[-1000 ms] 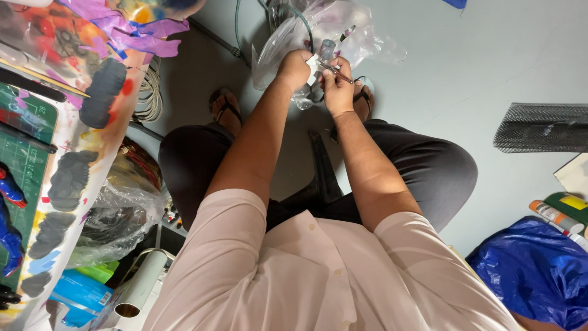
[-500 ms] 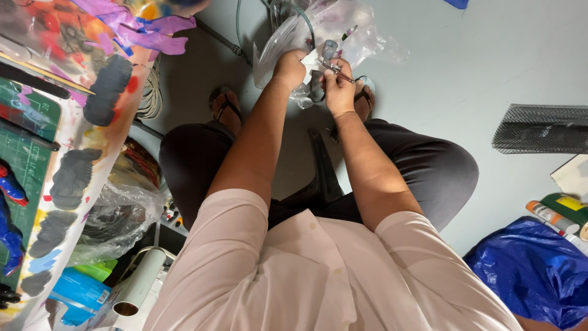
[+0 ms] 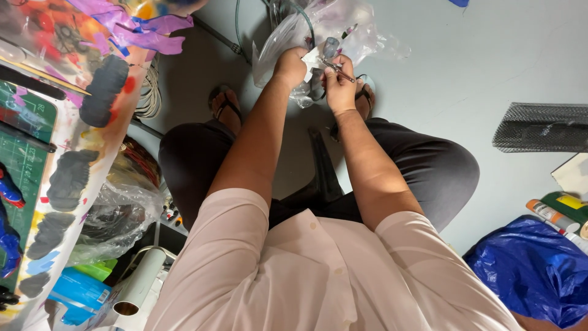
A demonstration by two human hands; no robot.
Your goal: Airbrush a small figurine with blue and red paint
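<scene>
Both my arms reach out over my knees. My left hand (image 3: 291,65) is closed on a white scrap of tissue (image 3: 311,60), pressed against a small grey object (image 3: 331,46). My right hand (image 3: 340,87) pinches a thin metal tool (image 3: 339,70) whose tip points at the tissue. The hands nearly touch. Under them lies a crumpled clear plastic bag (image 3: 361,30) on the pale floor. Exactly what the grey object is cannot be made out.
A paint-splashed worktable (image 3: 79,153) with a green cutting mat (image 3: 21,153) runs along the left. Clear plastic bags (image 3: 116,214) and a white tube (image 3: 138,288) sit under it. A black mesh piece (image 3: 542,127), paint tubes (image 3: 554,214) and a blue plastic bag (image 3: 533,270) lie on the right.
The hands stay close together above the plastic bag. The grey object and tissue have shifted slightly between the fingers, and the thin tool now lies across the right hand's fingertips.
</scene>
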